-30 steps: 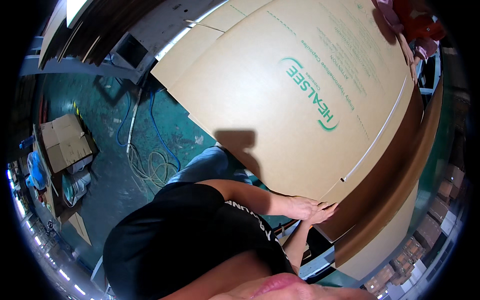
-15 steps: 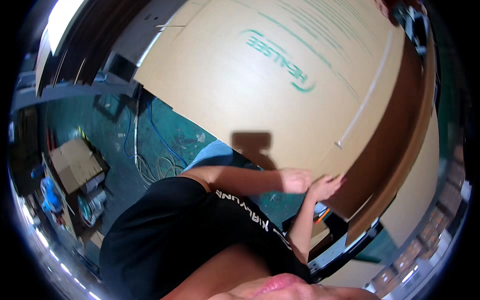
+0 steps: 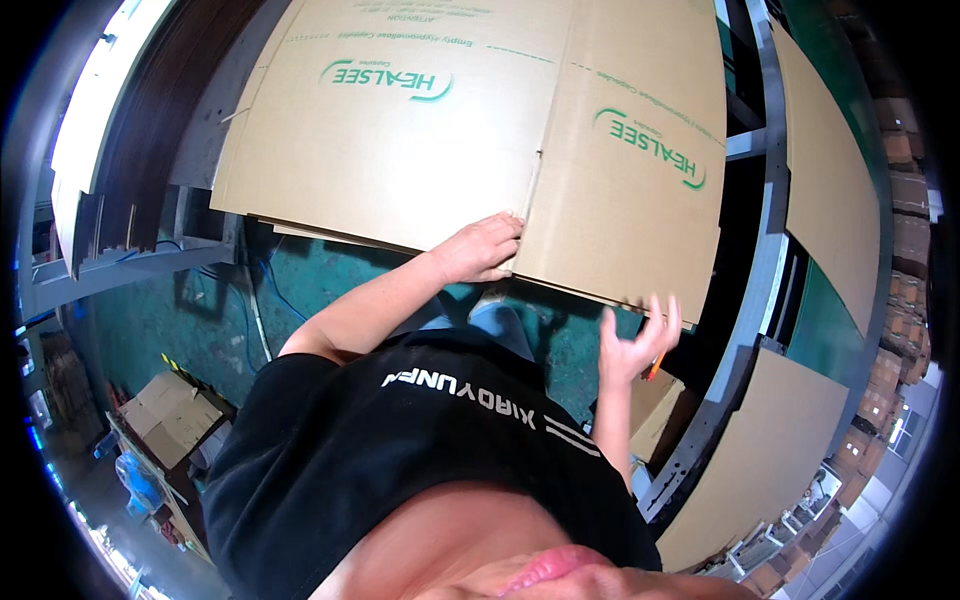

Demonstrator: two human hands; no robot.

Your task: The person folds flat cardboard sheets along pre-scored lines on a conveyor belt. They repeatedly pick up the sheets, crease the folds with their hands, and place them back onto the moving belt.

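A large flat brown cardboard carton blank (image 3: pixel 420 150) with green printing lies in front of me. A seam runs up it from the near edge, with a narrower right panel (image 3: pixel 630 210) lying beside the wider left one. My left hand (image 3: pixel 480 248) rests on the left panel by the near edge, fingers laid on the board and fingertips at the seam. Past the near edge of the right panel, my right hand (image 3: pixel 640 338) is open, thumb and fingers spread. Whether its fingertips touch the board is hard to tell.
A grey metal frame (image 3: pixel 772 200) runs along the right, with more cardboard sheets (image 3: pixel 825 180) beyond it. Dark stacked sheets (image 3: pixel 165 130) stand at the left. An opened carton (image 3: pixel 170 415) sits low at left. Hoses lie on the green floor (image 3: pixel 350 275).
The view has swung to the right. The right-hand flap, raised before, now lies flat beside the left panel. My hands have moved apart; a person's hand at the far right is out of view.
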